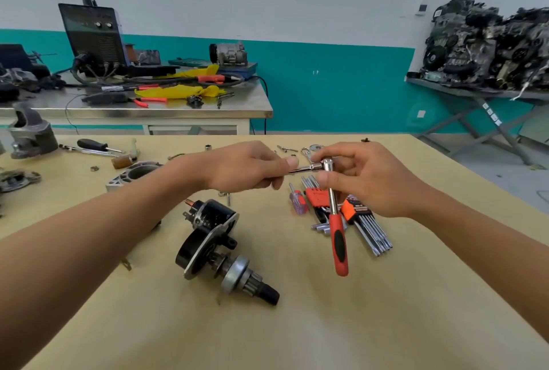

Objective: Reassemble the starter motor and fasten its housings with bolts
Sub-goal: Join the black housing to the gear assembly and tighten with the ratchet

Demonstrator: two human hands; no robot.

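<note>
Both hands are raised above the surface (297, 325), at 12 o'clock from the starter motor (219, 239).

- **Left hand (246, 167):** fingers curled around a chrome extension bar (306, 168).
- **Right hand (365, 179):** thumb and fingertips pinch the head of the ratchet (335, 221). Its red handle hangs down unsupported.
- **Starter motor:** lies on its side near centre, pinion pointing to 5 o'clock. An aluminium housing (133, 175) sits apart at its 10 o'clock, not yet fitted.

**Risks, as judged:**
1. The bar may not be fully seated on the drive. If so, it could drop off under load.
2. The light pinch on the head could let the ratchet swing or fall onto the hex keys (365, 221) below.
3. The round-bodied motor could roll when first pushed.
4. The loose bolts (286, 149) at 12 o'clock could be knocked and scattered.
</note>
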